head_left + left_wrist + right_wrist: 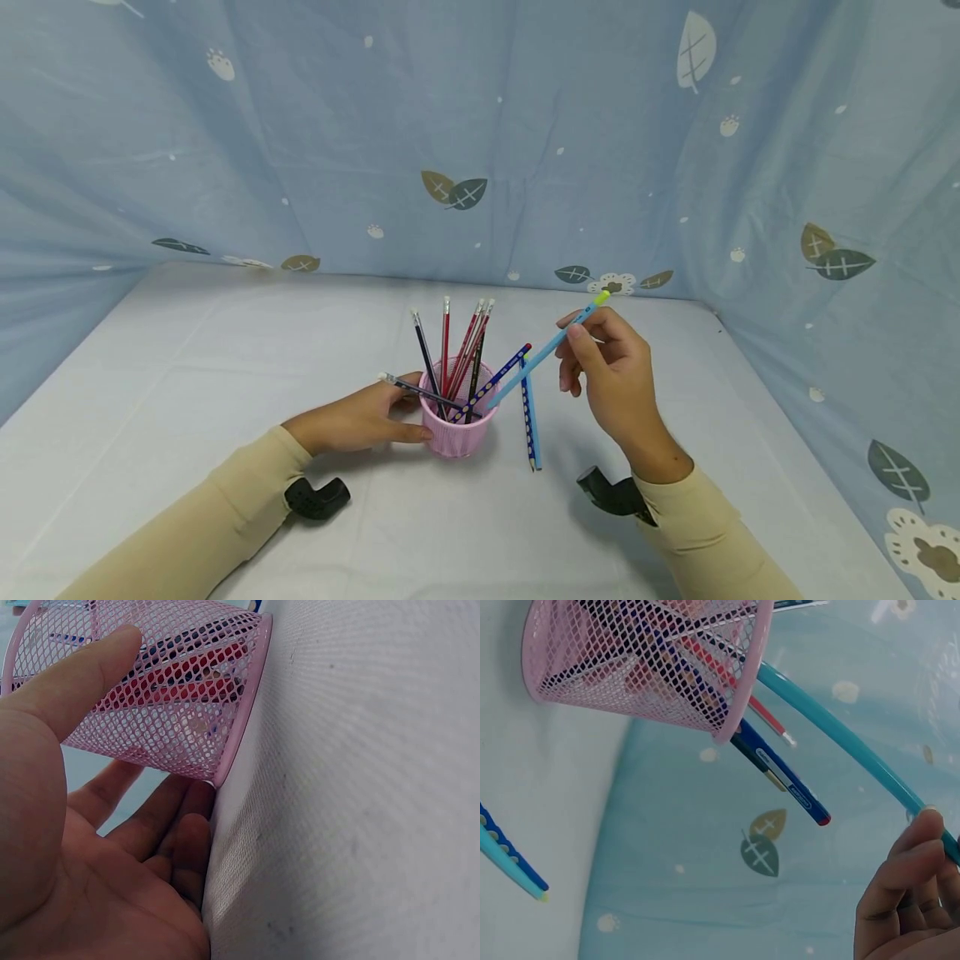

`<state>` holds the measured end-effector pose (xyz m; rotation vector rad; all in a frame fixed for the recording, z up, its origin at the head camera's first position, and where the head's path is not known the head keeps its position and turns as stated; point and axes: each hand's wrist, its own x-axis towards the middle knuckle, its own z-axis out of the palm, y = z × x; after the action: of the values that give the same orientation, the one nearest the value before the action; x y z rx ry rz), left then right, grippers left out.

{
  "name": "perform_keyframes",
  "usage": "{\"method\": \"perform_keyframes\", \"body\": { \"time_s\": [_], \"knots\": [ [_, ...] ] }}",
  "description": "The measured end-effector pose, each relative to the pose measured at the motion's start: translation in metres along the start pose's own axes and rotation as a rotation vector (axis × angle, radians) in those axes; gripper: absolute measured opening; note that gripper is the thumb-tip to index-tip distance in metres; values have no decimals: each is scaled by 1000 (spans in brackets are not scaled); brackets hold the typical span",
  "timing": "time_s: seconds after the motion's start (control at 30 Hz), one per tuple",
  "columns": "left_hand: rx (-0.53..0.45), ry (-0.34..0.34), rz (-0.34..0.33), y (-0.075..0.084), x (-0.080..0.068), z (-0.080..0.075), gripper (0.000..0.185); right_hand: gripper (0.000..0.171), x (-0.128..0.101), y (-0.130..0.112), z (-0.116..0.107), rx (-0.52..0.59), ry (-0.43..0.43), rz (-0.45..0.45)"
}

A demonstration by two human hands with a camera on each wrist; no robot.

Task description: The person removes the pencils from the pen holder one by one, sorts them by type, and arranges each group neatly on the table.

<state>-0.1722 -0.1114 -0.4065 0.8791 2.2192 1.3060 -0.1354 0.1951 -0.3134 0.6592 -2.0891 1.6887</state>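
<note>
A pink mesh pencil holder [459, 442] stands upright on the table with several pencils in it, some red-and-white, some dark. My left hand [363, 421] holds it from the left side, with the thumb along the mesh [150, 750] and the fingers behind. Between thumb and fingertips, my right hand [618, 367] pinches a light blue pencil [546, 352] by its upper part, near the yellow-green end. This pencil slants down to the left, its lower end at the holder's rim [757, 660]. A dark blue pencil [504, 372] with a red end leans out of the holder.
To the right of the holder, a dotted dark blue pencil [527, 417] and another light blue pencil [536, 437] lie side by side on the white table [225, 350]. A blue leaf-patterned cloth [480, 125] hangs behind and along the sides.
</note>
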Motion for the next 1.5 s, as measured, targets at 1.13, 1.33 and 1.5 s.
{"method": "perform_keyframes", "body": {
  "time_s": [1.13, 1.33, 1.5],
  "knots": [
    [-18, 3, -16, -1, 0, 0, 72, 27, 8, 28, -1, -44, -77, 305],
    [-21, -1, -23, 0, 1, 0, 71, 22, 8, 37, 0, -70, -161, 399],
    [-24, -6, 4, -1, 1, 0, 66, 27, 8, 46, 1, -91, -225, 481]
  ]
}}
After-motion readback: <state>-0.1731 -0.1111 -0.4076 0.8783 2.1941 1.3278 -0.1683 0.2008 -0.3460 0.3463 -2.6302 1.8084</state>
